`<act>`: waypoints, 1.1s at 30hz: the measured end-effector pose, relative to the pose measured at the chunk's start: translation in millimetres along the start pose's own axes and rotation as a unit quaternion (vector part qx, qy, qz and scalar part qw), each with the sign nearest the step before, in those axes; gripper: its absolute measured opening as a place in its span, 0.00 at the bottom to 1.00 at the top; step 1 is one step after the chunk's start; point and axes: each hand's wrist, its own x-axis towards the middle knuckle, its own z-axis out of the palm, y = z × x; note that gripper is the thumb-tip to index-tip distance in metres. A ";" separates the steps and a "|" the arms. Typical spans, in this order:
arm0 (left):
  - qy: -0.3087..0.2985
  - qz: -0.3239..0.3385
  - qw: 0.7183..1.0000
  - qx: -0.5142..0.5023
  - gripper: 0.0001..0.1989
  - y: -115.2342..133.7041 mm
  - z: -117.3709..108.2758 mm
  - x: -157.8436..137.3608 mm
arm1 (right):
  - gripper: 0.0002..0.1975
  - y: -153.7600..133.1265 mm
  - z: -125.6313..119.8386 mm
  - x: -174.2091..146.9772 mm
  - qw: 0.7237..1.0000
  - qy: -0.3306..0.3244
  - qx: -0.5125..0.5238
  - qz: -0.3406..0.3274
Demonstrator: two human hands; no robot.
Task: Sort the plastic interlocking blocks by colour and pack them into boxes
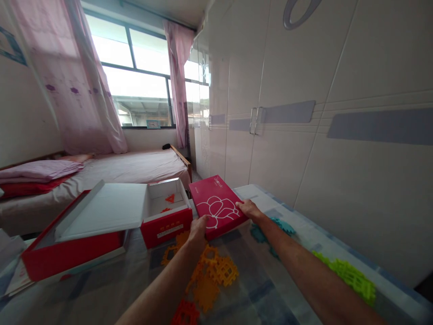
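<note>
You hold the flat pink box (218,205) at 12 o'clock on the tabletop (101,293), left hand (199,228) and right hand (249,209) fingers closed on its near corners; likely light, stiff cardboard, glossy—grip edges.

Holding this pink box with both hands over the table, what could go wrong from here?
The pink box is tilted, gripped only at its near edge by the left hand and right hand, so it might slip. Lowering it could scatter the orange puzzle pieces or knock the open red box.
</note>
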 end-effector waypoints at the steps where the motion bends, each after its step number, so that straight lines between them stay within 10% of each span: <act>1: 0.002 -0.004 1.000 0.000 0.08 0.1 1.7 0.6 | 0.14 1.4 0.4 1.0 1.000 -0.001 0.009 0.001; 14: -0.038 0.067 0.997 0.004 0.11 8.7 22.2 0.7 | 0.14 16.8 -8.9 13.3 0.992 0.044 0.116 -0.020; 21: -0.115 0.115 0.986 -0.042 0.12 17.2 80.1 9.8 | 0.13 44.0 -54.6 24.6 0.983 0.082 0.164 -0.029; 33: -0.196 0.100 0.973 -0.064 0.13 -40.4 163.4 21.9 | 0.18 115.6 -114.4 29.7 0.977 0.124 0.173 -0.003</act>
